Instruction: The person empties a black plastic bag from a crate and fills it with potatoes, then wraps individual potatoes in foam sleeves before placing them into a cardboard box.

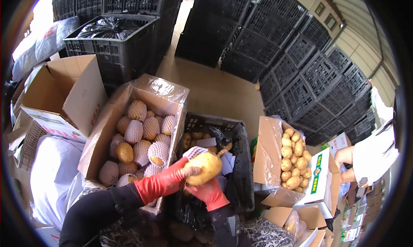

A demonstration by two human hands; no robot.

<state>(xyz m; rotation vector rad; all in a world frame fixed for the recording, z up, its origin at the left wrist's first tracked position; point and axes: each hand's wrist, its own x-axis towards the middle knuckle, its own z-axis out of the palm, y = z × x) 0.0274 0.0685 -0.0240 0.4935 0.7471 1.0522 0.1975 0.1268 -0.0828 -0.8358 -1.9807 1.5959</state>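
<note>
A large yellow potato (pixel 207 165) is gripped between my two red-gloved hands over a black crate (pixel 248 161). My left hand (pixel 165 178) closes on its left side, the thumb lying across the skin. From below, my right hand (pixel 211 193) wraps its underside, with its fingers partly hidden. A pale foam net sleeve (pixel 194 152) shows at the potato's upper left, beside my left fingers. More potatoes, paper scraps and black plastic lie in the crate. Left of it, a plastic-lined cardboard box (pixel 97 150) holds several potatoes, most in foam nets (pixel 151 128) and one bare (pixel 124 152).
At right, an open carton holds bare potatoes (pixel 296 161), with a co-worker's arms (pixel 346 165) beyond it. An open box (pixel 64 92) and a white sack (pixel 56 174) stand at left. Stacked black crates (pixel 262 36) line the back beyond the floor (pixel 223 92).
</note>
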